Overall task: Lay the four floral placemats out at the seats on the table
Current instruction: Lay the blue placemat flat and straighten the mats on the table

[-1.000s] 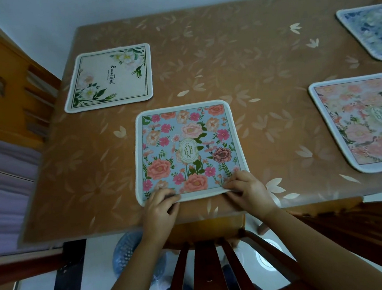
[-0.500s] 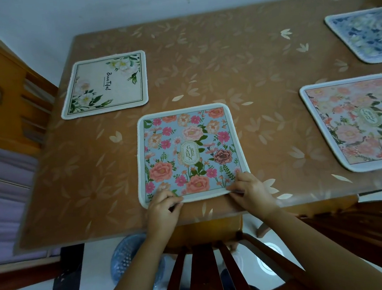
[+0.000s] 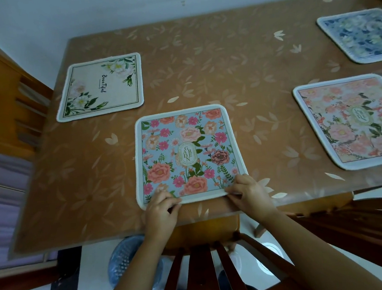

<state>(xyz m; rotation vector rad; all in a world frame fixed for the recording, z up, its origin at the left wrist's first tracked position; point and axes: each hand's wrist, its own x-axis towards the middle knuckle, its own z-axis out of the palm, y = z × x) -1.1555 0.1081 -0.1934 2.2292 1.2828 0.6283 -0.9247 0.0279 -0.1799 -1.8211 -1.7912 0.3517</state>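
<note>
A blue placemat (image 3: 186,152) with pink flowers lies flat near the front edge of the brown table (image 3: 201,59). My left hand (image 3: 162,210) pinches its near left corner. My right hand (image 3: 248,193) pinches its near right corner. A cream placemat (image 3: 101,86) with white flowers lies at the far left. At the right edge lies a pink floral placemat (image 3: 352,120). A dark blue floral placemat (image 3: 359,35) sits at the far right, partly cut off by the frame.
A dark wooden chair back (image 3: 202,274) stands right in front of me, under my arms. An orange wooden chair (image 3: 3,95) stands at the table's left end. A blue plastic basket (image 3: 126,259) sits on the floor below the table edge.
The blue placemat has been turned slightly, so its near edge lies closer to square with the table's front edge. Both hands stay on its near corners.
</note>
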